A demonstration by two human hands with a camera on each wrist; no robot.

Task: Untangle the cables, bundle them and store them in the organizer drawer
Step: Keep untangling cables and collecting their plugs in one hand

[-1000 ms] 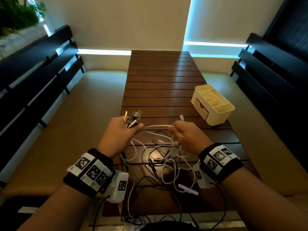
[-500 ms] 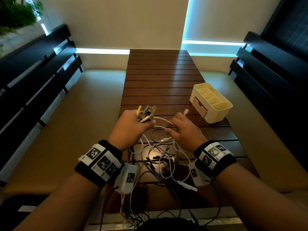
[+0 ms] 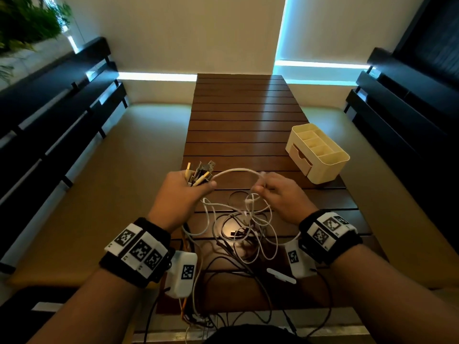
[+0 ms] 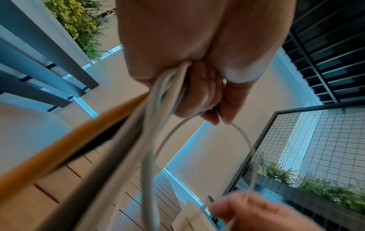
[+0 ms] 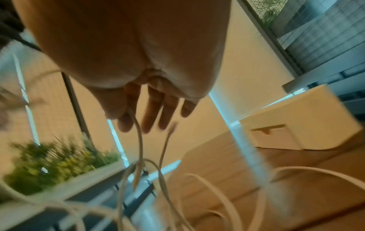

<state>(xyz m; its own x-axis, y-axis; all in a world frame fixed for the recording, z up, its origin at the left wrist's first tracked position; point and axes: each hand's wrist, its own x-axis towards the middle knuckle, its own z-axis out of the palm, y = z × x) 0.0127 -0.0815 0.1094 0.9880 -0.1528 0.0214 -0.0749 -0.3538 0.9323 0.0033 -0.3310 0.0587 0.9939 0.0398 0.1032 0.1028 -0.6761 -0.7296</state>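
The untangling step is in hand. The left hand (image 3: 182, 192) is clenched around a bunch of plug ends (image 3: 200, 173), while the right hand (image 3: 278, 192) pinches a white cable (image 3: 236, 170) arching between them. The tangle (image 3: 246, 232) lies on the near tabletop (image 3: 243, 108); the organizer (image 3: 318, 155) sits far right, drawer closed. Next, I judge, the white cable must be drawn free of the knot.

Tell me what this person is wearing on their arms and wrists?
Both forearms are bare, with no sleeves. Each wrist carries a black band faced with white blocks printed with square black-and-white code markers. A small white box, also marked, hangs under each wrist, with thin dark wires trailing from it.
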